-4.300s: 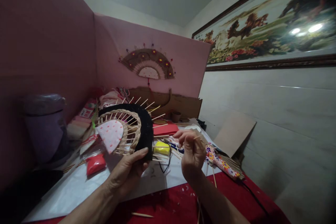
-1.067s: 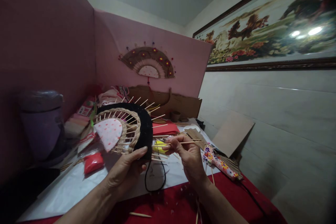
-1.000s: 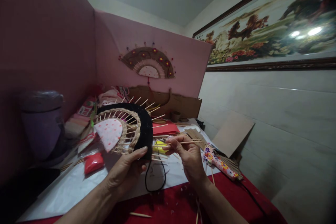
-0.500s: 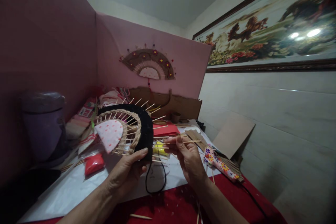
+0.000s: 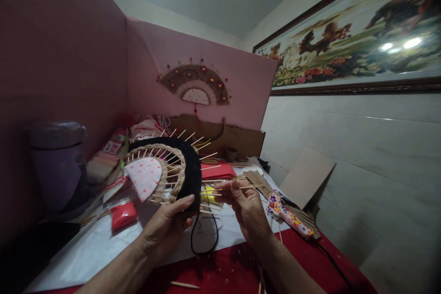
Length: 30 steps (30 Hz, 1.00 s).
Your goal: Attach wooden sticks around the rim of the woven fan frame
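Observation:
My left hand (image 5: 172,220) grips the lower right edge of a handmade fan (image 5: 193,161), its thumb on the black band. The fan has a polka-dot white centre (image 5: 144,175), woven twine rings and thin sticks that poke out past the black rim. Just right of the rim, my right hand (image 5: 246,204) pinches a thin wooden stick (image 5: 253,186) between thumb and fingers. The fingertips sit close to the ends of the fan's sticks; whether they touch them I cannot tell. Beneath the fan hangs a loop of black cord (image 5: 204,250).
A flower-patterned glue gun (image 5: 289,217) lies at the right. Red clay in a bag (image 5: 123,217), red paper (image 5: 217,170) and a yellow packet (image 5: 209,194) lie around the fan. A purple bin (image 5: 57,170) stands left. A finished-looking fan (image 5: 196,83) hangs on the pink board.
Almost nothing differs. Both hands, the fan and the stick keep practically the same positions.

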Tool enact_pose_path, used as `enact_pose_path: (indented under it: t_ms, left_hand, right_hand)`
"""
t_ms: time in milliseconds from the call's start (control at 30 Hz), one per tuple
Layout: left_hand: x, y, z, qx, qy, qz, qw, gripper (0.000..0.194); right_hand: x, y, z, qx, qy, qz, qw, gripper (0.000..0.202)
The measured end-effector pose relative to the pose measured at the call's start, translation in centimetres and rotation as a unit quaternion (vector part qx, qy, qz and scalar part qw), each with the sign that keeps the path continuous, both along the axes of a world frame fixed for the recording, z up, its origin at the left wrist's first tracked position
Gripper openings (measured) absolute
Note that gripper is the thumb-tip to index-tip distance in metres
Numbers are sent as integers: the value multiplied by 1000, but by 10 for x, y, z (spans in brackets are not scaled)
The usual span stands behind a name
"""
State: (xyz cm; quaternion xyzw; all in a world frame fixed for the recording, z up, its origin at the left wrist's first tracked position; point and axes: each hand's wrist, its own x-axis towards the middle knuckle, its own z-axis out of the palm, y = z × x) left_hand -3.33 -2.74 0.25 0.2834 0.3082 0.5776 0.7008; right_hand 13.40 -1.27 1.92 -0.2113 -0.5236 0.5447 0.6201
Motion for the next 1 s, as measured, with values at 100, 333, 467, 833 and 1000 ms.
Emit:
enact_pose_path:
  t_ms: [100, 333, 467, 833, 1000]
  left_hand:
    - [0, 0, -1, 7, -2, 1, 1000, 12]
    - [0, 0, -2, 5, 0, -2, 1000, 11]
    - [0, -1, -1, 3, 4, -4, 1000, 10]
    - [1, 1, -4, 11, 12, 10, 1000, 14]
    - [1, 1, -2, 14, 14, 10, 1000, 12]
  right_hand:
    - [0, 0, 0, 2, -3, -1, 1000, 30]
    - [1, -1, 0, 0, 6, 1, 1000, 30]
    - [1, 1, -1, -17, 6, -32, 999, 31]
    - [1, 0, 0, -20, 23, -18, 999, 31]
    - [1, 2, -1, -21, 24, -33, 999, 25]
